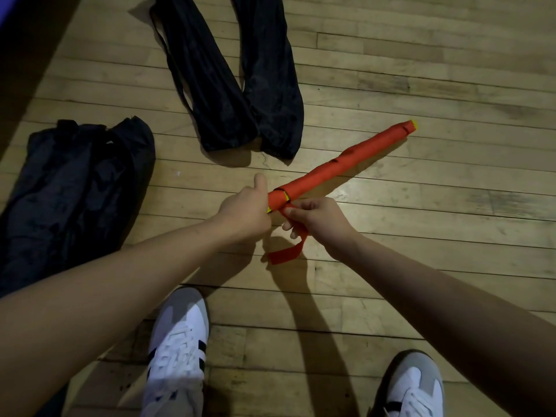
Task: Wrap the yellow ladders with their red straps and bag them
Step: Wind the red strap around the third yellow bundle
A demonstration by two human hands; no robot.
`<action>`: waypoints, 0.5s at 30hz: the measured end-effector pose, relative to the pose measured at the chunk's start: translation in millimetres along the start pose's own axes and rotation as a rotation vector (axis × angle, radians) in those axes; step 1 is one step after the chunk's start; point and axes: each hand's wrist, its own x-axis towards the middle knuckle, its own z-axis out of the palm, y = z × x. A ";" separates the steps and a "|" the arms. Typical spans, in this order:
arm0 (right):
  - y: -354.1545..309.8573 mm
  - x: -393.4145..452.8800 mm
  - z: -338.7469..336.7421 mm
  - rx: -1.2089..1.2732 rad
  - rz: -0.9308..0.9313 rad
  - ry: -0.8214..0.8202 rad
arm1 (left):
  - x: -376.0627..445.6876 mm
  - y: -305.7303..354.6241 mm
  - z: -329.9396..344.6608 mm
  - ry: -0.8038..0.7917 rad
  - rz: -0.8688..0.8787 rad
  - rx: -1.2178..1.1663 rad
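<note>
Over the wood floor (pixel 391 236) | I am gripping the ladder (pixel 340 164) bundle's near end in my left hand (pixel 243 210) | my right hand (pixel 319 222) is pinching its loose red strap (pixel 288 251) | black bags (pixel 231 79) are lying beyond.
</note>
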 end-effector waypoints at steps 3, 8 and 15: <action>-0.1 0.4 -0.1 -0.001 0.011 0.021 | 2.9 2.8 -2.6 -0.110 -0.040 -0.054; 4.6 -2.1 -4.6 0.062 0.075 0.059 | 4.4 3.0 -12.1 -0.207 0.093 0.032; 0.8 -4.3 -2.0 0.093 0.071 0.038 | 1.9 -2.6 -10.3 -0.041 0.143 0.048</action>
